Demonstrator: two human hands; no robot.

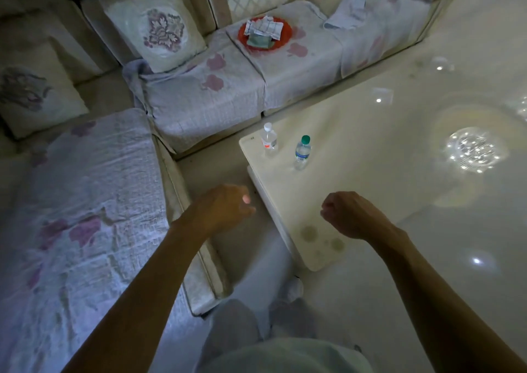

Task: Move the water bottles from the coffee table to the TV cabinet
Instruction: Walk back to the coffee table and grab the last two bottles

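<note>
A: Bottles versus fingers?
B: Both upright on the glossy cream worktop, ahead. Green-capped clear plastic bottle nearer right hand, fisted and empty. White-capped clear plastic bottle nearer left hand, loosely curled and empty.

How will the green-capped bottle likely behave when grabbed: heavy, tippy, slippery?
The green-capped bottle looks like small, clear plastic, so it is probably light and slightly squeezable. It stands upright, tall for its base, on the glossy table, so a sideways nudge could tip or slide it. Its fill level is unclear in this dim view.
</note>
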